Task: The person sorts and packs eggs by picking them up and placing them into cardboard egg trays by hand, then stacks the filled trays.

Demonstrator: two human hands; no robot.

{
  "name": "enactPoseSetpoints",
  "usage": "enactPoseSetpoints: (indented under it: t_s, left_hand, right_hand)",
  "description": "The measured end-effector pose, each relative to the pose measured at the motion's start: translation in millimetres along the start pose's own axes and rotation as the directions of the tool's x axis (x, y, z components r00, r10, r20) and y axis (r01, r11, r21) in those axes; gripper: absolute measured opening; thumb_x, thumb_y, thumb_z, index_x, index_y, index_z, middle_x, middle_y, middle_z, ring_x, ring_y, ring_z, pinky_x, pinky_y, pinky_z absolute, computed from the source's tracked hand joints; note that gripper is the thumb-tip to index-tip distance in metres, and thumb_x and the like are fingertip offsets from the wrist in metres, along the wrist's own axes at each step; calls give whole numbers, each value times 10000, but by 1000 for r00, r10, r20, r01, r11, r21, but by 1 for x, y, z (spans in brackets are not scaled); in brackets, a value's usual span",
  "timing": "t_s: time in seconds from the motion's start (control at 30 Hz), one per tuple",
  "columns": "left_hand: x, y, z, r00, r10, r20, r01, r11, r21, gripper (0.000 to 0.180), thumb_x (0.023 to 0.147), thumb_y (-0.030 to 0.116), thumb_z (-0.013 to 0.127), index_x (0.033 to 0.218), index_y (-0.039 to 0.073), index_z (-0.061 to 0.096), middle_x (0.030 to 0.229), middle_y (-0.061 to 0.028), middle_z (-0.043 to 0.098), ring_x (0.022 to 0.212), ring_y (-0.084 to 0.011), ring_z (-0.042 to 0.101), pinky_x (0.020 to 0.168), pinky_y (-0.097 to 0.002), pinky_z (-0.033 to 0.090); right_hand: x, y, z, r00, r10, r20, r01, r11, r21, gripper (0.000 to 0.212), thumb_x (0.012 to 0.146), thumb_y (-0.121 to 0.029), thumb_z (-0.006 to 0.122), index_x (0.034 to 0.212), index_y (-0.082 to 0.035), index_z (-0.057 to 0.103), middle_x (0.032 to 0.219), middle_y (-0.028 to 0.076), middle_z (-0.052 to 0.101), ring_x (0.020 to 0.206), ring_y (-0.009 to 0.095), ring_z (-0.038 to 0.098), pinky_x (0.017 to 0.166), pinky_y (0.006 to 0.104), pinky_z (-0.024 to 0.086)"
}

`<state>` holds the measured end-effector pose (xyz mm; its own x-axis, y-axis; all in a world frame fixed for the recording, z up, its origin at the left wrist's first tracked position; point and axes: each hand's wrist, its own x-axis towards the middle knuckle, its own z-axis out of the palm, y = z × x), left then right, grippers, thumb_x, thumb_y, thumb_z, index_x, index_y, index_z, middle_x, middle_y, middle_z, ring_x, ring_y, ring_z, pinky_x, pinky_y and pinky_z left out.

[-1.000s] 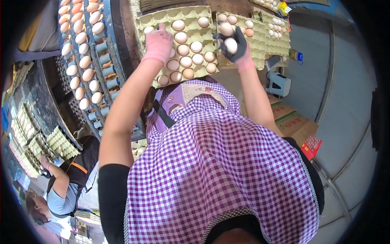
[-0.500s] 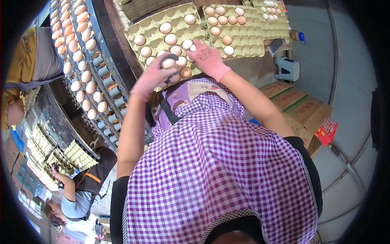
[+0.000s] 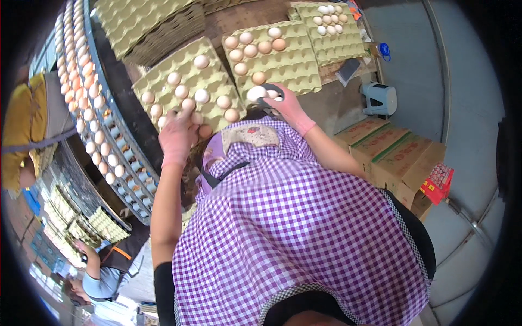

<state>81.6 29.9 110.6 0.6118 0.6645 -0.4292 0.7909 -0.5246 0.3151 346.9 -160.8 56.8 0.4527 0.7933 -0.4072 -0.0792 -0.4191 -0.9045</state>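
Observation:
My left hand [image 3: 178, 137], in a pink glove, reaches over the near edge of the left egg tray [image 3: 163, 76]. Its fingers bend down around an egg [image 3: 196, 118] there; the fingertips are partly hidden. Several pale and brown eggs sit spread over that tray, one brown egg [image 3: 205, 131] close to the fingers. To the right, my right hand [image 3: 287, 104], in a pink glove with dark finger pads, is closed around eggs, a white egg [image 3: 256, 94] showing at its fingers. It hovers at the near edge of the middle egg tray [image 3: 293, 65], whose far-left cups hold eggs.
A third tray [image 3: 348, 48] with eggs stands far right. Stacked empty trays [image 3: 147, 27] rise at the far left. Beside them runs a conveyor [image 3: 128, 157] carrying rows of eggs. Cardboard boxes [image 3: 389, 149] and a stool [image 3: 379, 99] are at right. Two people work at left.
My right hand has turned and moved from the left tray to the middle tray's near edge, now holding eggs. My left hand has lowered toward the left tray's near side. The whole view has shifted.

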Motion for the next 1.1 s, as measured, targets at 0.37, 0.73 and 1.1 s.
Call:
enactPoseSetpoints:
  t_s: [0.37, 0.73, 1.1]
  left_hand:
    - [140, 199, 75, 998, 66, -20, -68, 988, -138, 550, 901, 366, 677, 1420, 263, 526, 1396, -172, 488, 1108, -359, 641, 905, -456, 531]
    - [161, 167, 112, 808, 38, -588, -326, 860, -393, 288, 899, 107, 622, 1178, 40, 644, 1176, -191, 557, 1054, -385, 579, 923, -460, 472]
    - [151, 214, 164, 692, 143, -708, -544, 747, -381, 229, 854, 82, 619, 1083, 77, 607, 1004, -157, 584, 936, -367, 573, 831, -490, 465]
  right_hand:
    - [65, -13, -108, 935, -262, -239, -33, 606, -795, 558, 822, -437, 734, 1323, -220, 618, 1330, 176, 500, 1093, 354, 639, 908, 447, 536]
    - [93, 7, -134, 868, -393, -303, 143, 782, -606, 492, 914, -290, 621, 1341, -55, 558, 1339, 237, 508, 1193, 418, 565, 1016, 472, 479]
    - [69, 58, -129, 795, -495, -351, 81, 659, -748, 524, 928, -210, 629, 1380, 7, 477, 1405, 309, 448, 1330, 458, 409, 1130, 511, 328]
